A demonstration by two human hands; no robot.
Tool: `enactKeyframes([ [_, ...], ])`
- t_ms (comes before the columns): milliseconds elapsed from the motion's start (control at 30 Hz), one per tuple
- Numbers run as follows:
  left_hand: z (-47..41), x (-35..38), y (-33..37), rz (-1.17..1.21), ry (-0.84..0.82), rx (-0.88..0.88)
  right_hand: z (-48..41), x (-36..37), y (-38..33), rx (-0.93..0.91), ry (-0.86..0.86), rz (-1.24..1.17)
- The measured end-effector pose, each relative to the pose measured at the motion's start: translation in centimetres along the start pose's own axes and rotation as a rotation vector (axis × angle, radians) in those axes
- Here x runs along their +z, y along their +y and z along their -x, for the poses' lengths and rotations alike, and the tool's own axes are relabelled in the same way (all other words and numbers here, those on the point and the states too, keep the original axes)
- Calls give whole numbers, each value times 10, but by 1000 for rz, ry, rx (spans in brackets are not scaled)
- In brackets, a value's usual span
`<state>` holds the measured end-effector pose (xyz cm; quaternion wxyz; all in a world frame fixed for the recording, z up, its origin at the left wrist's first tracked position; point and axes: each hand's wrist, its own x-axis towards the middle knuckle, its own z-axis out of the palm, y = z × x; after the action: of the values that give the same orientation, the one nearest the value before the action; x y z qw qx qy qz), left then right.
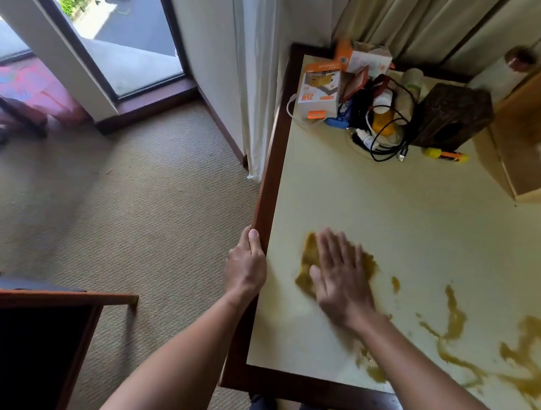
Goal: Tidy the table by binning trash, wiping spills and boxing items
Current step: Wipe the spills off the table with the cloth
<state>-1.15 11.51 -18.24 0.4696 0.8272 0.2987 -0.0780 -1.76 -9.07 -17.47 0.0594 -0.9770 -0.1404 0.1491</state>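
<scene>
Left grip (246,264) holds table edge (265,178); box (318,92) reads 25W.

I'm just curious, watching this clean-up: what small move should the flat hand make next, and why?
Probably sweep the right hand to the right, toward the yellow-brown streaks beside it. It lies flat on a smeared patch, and most of the mess on the tabletop shows to its right, unwiped. The left hand grips the table edge, which should steady the sweep.
</scene>
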Motion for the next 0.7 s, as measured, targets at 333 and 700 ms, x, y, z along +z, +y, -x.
enactKeyframes([
  [333, 26, -6, -16, -46, 41, 103, 56, 30, -65, -141, -1, -15],
  [700, 121, 44, -48, -761, 87, 309, 128, 20, 100, 56, 15, 19],
])
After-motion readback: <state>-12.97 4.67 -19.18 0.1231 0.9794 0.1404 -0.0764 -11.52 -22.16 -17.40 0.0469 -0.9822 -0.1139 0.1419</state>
